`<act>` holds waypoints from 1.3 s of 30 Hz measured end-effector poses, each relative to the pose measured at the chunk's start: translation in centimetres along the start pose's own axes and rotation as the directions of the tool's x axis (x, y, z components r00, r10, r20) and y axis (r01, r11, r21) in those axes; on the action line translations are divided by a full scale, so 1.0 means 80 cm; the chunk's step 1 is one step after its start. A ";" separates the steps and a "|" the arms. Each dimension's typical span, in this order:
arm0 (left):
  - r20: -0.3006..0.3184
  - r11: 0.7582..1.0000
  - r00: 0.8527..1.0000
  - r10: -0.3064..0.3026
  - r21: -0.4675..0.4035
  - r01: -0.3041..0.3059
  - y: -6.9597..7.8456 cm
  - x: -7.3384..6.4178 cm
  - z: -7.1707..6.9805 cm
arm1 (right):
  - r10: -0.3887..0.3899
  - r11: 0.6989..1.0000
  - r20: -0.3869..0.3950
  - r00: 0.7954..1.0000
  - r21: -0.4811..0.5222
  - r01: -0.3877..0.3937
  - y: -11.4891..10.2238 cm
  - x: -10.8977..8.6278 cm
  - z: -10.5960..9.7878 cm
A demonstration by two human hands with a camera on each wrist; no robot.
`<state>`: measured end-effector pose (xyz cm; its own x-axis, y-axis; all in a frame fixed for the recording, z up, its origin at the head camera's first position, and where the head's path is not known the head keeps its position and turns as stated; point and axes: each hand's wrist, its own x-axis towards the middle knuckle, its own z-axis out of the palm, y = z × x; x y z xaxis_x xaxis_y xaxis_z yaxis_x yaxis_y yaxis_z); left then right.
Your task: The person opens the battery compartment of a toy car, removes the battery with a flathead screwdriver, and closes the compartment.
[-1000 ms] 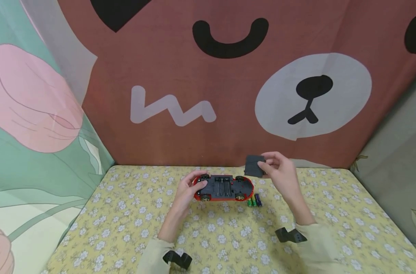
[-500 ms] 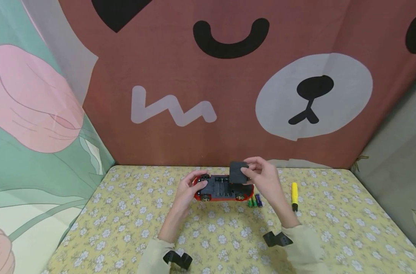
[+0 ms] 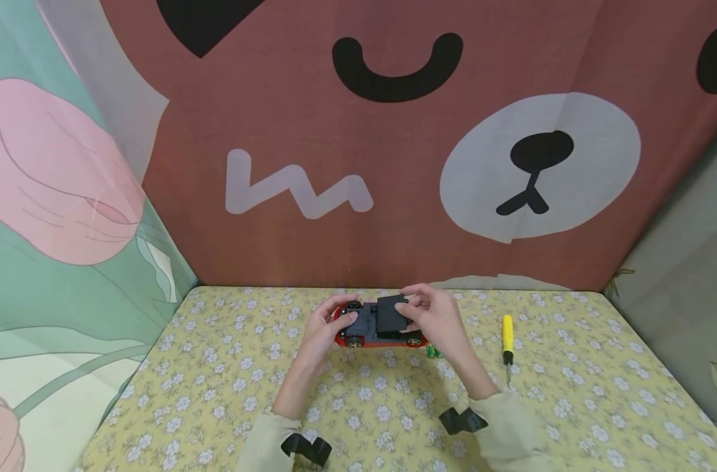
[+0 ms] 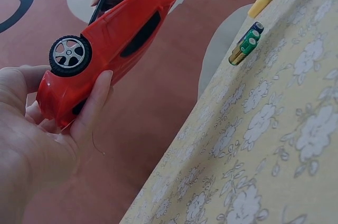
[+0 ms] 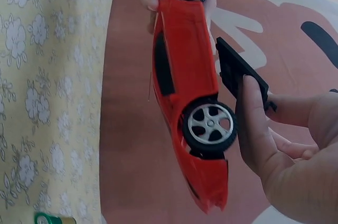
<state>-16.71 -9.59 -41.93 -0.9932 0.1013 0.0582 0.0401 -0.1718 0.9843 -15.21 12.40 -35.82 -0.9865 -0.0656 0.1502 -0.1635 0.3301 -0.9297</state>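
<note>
A red toy car (image 3: pixel 363 341) is held upside down above the table, its black underside facing up in the head view. My left hand (image 3: pixel 323 326) grips one end, thumb on the underside and fingers around the body. Between thumb and fingers, my right hand (image 3: pixel 435 321) pinches a black battery cover (image 3: pixel 390 314) over the middle of the underside. In the right wrist view the cover (image 5: pixel 240 68) is tilted and stands a little apart from the car (image 5: pixel 190 49). It hides most of the battery compartment in the head view.
Several batteries (image 4: pixel 246 44) lie side by side on the table below the car, partly hidden by my right hand in the head view. A yellow screwdriver (image 3: pixel 508 337) lies to the right on the floral tablecloth (image 3: pixel 217 393). A printed curtain hangs behind.
My right hand has carried the battery cover left and down from beside the car to over its underside. The screwdriver has come into sight. The left hand and car have stayed put.
</note>
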 end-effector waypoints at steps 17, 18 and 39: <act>0.015 1.000 1.000 0.015 -0.017 -0.015 0.002 -0.002 0.000 | 0.014 1.000 0.015 1.000 -0.020 -0.013 0.007 0.003 0.013; 0.015 1.000 1.000 0.015 -0.017 -0.015 0.002 -0.002 0.000 | 0.015 1.000 0.019 1.000 -0.018 -0.015 0.007 0.003 0.013; 0.018 1.000 1.000 0.014 -0.014 -0.014 0.000 -0.001 0.000 | 0.073 0.997 0.051 0.996 0.013 -0.074 0.008 0.005 0.010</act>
<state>-16.66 -9.58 -41.90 -0.9904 0.1162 0.0751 0.0525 -0.1866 0.9810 -15.71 11.83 -36.63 -0.9939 -0.0895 0.0645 -0.0902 0.3221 -0.9424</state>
